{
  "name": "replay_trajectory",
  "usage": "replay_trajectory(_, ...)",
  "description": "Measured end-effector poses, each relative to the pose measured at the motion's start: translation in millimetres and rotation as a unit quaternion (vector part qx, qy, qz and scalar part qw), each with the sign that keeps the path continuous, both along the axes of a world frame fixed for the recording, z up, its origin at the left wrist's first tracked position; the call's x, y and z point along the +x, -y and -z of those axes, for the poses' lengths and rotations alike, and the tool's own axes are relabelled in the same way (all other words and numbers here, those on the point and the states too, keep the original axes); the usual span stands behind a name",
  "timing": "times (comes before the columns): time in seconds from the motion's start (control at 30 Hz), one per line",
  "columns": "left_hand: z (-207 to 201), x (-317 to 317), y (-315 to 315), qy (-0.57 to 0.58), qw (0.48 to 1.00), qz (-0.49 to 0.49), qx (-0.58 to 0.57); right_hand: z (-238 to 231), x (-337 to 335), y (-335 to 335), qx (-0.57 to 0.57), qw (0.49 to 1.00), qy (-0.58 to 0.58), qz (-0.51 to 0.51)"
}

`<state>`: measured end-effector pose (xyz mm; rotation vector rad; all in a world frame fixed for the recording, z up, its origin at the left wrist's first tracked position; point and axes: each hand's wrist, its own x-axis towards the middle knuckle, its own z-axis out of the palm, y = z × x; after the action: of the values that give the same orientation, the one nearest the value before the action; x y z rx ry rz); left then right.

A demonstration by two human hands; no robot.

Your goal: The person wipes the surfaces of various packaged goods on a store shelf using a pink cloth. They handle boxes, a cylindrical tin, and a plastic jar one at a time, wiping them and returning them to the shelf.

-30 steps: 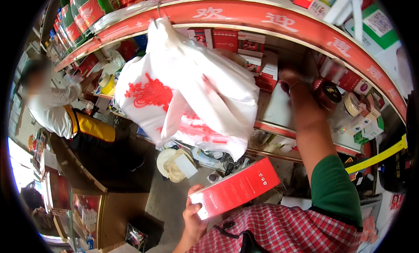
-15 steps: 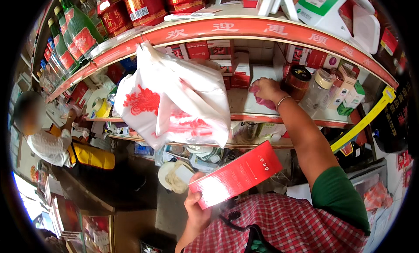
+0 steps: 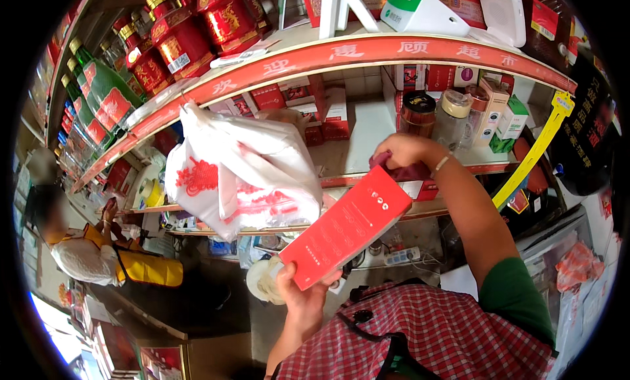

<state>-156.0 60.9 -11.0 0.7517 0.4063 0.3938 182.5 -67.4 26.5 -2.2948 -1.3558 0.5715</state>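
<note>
A long red box [image 3: 348,226] slants upward in front of me, its lower end gripped by my left hand [image 3: 303,300]. My right hand [image 3: 403,150] is closed on a dark red cloth [image 3: 415,173], at the box's upper end. The cloth appears to touch the box's top edge, though my fingers hide part of the contact. Just beyond my right hand, on the shelf, stand a dark-lidded jar [image 3: 417,114] and a clear glass jar [image 3: 451,123].
A white plastic bag with red print [image 3: 256,170] hangs at the shelf's front edge. Red bottles [image 3: 177,42] and green bottles [image 3: 108,91] stand on the upper left. A yellow strip [image 3: 535,154] hangs at right. Another person [image 3: 82,252] stands at far left.
My right hand has drawn the cloth back from the shelf board to the box. The red box has been raised and tipped more upright. The view has shifted somewhat.
</note>
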Motion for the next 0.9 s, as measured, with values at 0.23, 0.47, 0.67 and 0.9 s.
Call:
replay_trajectory(0.23, -14, 49, 13, -0.051, 0.998, -0.019, -0.032, 13, -18, 67, 0.000, 0.973, 0.204, 0.106)
replay_trajectory(0.47, -18, 116, 23, 0.016, 0.998, -0.056, 0.024, 50, -17, 77, 0.163, 0.943, 0.244, 0.156)
replay_trajectory(0.67, -15, 184, 35, 0.072, 0.976, -0.181, 0.097, 57, -19, 75, 0.242, 0.915, 0.287, 0.146)
replay_trajectory(0.9, -5, 244, 18, 0.090, 0.957, -0.220, 0.164, 56, -16, 77, 0.252, 0.920, 0.269, 0.130)
